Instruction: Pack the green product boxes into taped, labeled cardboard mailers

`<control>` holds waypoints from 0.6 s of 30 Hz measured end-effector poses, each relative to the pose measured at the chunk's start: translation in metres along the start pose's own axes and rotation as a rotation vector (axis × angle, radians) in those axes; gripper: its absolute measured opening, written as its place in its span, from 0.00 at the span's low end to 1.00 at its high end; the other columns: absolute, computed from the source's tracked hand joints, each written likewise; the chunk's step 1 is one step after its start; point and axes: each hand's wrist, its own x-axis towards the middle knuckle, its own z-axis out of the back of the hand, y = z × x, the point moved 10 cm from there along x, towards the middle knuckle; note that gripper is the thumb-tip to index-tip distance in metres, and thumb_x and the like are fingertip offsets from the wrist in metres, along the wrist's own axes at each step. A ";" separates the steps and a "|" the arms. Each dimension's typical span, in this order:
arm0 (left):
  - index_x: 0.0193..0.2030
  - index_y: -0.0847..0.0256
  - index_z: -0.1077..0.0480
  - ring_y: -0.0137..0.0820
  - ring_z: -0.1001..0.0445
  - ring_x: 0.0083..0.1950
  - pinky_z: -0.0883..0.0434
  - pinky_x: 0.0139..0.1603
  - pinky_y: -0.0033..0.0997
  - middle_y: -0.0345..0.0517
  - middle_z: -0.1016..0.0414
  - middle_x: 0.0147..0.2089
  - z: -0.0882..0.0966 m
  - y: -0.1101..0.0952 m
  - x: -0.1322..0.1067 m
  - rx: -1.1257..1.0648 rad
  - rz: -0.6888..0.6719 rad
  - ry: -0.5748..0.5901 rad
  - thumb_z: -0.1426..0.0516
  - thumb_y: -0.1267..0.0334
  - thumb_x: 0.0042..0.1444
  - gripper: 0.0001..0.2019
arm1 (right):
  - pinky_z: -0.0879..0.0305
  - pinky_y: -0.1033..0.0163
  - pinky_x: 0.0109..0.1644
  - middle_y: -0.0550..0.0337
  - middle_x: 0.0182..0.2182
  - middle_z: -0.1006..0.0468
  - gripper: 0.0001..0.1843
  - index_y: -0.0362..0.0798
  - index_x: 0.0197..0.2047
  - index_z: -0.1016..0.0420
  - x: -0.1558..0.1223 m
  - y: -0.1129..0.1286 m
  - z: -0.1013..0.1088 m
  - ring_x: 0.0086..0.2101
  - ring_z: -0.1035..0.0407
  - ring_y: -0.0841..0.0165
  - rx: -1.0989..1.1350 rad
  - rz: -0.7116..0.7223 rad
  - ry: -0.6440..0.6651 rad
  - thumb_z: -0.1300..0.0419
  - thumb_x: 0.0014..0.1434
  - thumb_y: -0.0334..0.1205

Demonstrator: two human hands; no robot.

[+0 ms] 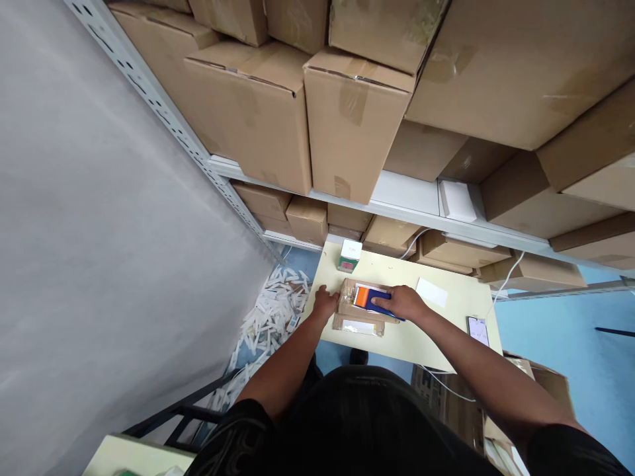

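A small open cardboard box (358,311) lies on the pale yellow table (446,334) in front of me. My left hand (325,303) rests against the box's left side, fingers curled on its edge. My right hand (404,303) lies over a blue and orange packet (371,299) that sits in the box, fingers closed on its blue end. A clear taped flap of the box (358,326) points toward me.
A small white and green carton (349,255) stands at the table's far edge, a white card (431,291) to the right, a phone (478,330) at the right edge. Shelves of brown cartons (357,125) loom ahead. White paper strips (270,317) litter the floor left. An open carton (540,383) sits lower right.
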 end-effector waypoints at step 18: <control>0.80 0.64 0.61 0.49 0.58 0.80 0.44 0.75 0.53 0.61 0.67 0.81 -0.049 -0.058 -0.062 0.745 -0.889 0.242 0.46 0.49 0.67 0.43 | 0.34 0.60 0.38 0.47 0.37 0.15 0.40 0.51 0.46 0.13 -0.006 -0.011 0.006 0.39 0.21 0.53 0.103 0.045 0.013 0.41 0.52 0.78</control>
